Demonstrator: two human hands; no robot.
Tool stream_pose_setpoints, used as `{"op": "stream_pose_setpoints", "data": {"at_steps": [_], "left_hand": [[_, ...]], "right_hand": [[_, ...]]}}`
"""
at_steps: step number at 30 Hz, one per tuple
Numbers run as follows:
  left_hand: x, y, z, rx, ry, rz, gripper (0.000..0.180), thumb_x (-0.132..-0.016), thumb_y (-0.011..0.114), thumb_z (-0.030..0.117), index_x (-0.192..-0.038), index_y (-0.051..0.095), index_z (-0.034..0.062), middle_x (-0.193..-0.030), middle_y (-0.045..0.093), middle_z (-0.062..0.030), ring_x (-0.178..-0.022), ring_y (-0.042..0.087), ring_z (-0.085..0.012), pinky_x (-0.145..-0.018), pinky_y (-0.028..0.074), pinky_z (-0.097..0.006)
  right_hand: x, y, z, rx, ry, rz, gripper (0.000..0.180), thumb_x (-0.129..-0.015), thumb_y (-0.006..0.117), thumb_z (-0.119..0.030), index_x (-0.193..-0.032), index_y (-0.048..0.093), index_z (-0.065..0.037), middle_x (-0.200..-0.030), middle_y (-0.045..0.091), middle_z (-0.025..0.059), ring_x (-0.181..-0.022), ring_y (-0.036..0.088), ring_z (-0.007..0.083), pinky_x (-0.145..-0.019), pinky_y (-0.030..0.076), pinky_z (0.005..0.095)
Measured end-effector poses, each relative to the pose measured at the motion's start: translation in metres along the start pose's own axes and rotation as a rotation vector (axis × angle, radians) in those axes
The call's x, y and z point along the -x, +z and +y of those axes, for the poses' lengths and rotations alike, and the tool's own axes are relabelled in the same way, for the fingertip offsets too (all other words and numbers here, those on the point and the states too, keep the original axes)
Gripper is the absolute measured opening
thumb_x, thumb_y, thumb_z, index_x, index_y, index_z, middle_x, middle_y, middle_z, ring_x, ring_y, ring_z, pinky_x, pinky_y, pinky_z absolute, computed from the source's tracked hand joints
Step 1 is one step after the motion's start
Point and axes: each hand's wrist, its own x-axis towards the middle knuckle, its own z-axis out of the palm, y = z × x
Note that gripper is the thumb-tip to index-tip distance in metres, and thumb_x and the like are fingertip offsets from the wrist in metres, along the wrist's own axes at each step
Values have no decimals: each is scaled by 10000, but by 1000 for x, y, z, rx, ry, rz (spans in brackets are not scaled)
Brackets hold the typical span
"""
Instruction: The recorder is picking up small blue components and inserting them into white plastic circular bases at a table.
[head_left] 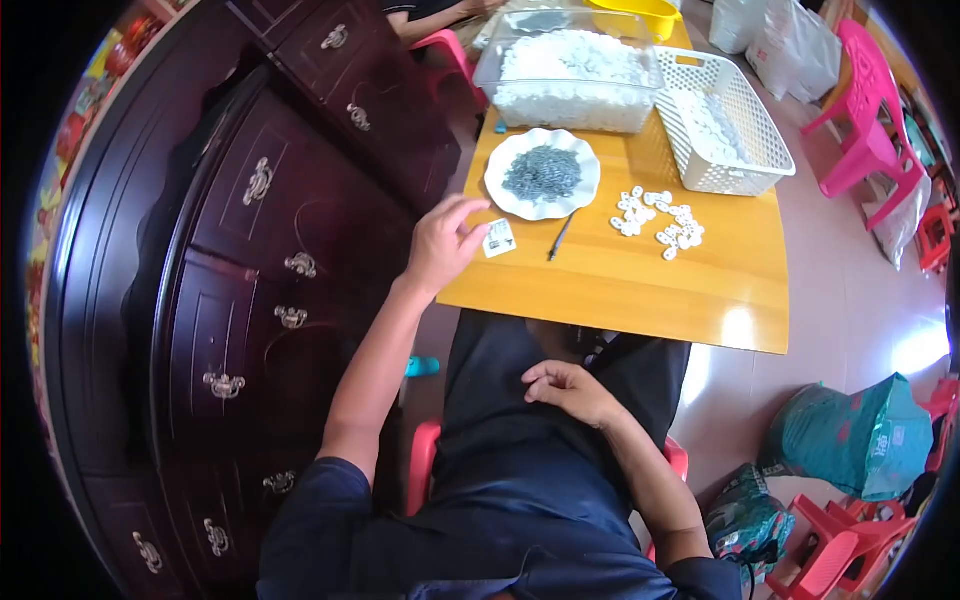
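Dark wooden cabinet point(240, 190), w/ metal handles, along L side. Yellow-brown bench point(620, 290), ahead of the seated person, carries the work. At its far end: clear bin point(570, 122) heaped w/ white pcs; just R of it, white perforated basket point(728, 181), also w/ white pcs. Nearer, toward the bench's L side: white plate point(545, 210), scalloped rim.

L hand point(443, 243): grip apart, thumb & forefinger parted by a small gap; fingertips nr plate rim, thumb just beside the card; contact w/ either can't be told. Forearm rises from lower L, bare below a dark short sleeve; hand over bench's L edge, fingers pointing R.

R hand point(580, 393): over the lap, below bench edge. Fingers loosely curled, thumb nr forefinger; can't tell if the tips meet or hold anything. Forearm enters from lower R, angled inward; fingers point L.

White card point(499, 238): small, approx. square, dark marks on face; lies flat on bench btwn L hand & slim tool, just below plate. Slim tool point(562, 236): dark, aslant, upper end nr plate rim. Loose white pcs point(682, 233): small, roundish, w/ dark spots, in two loose clusters R of tool. Dark slivers point(543, 175): thin, gray-black, piled mid-plate.
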Motion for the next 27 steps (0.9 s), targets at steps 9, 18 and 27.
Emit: {"op": "stream_pose_setpoints", "data": {"at_steps": [9, 18, 27], "left_hand": [[-107, 54, 9, -373, 141, -250, 525, -836, 779, 175, -1330, 608, 133, -1254, 609, -93, -1078, 664, -329, -903, 562, -432], [-115, 72, 3, -379, 86, -349, 341, -871, 748, 183, -1201, 674, 136, -1135, 670, -109, -1062, 664, -334, -888, 550, -447], [-122, 67, -3, -364, 106, -337, 216, -861, 735, 173, -1065, 689, 116, -986, 697, -115, -955, 687, -350, -821, 556, -465]], "right_hand": [[10, 0, -22, 702, -107, 180, 279, -929, 725, -194, -1163, 666, -54, -921, 762, 107, -877, 750, 260, -800, 575, 366], [16, 1, -37, 543, -337, 194, 241, -893, 721, -119, -1111, 673, -29, -889, 733, 137, -872, 728, 309, -795, 564, 398], [1, -54, -147, 1063, -618, 788, 338, -897, 698, -137, -1207, 630, -20, -1161, 650, 210, -1106, 619, 403, -937, 510, 475]]}}
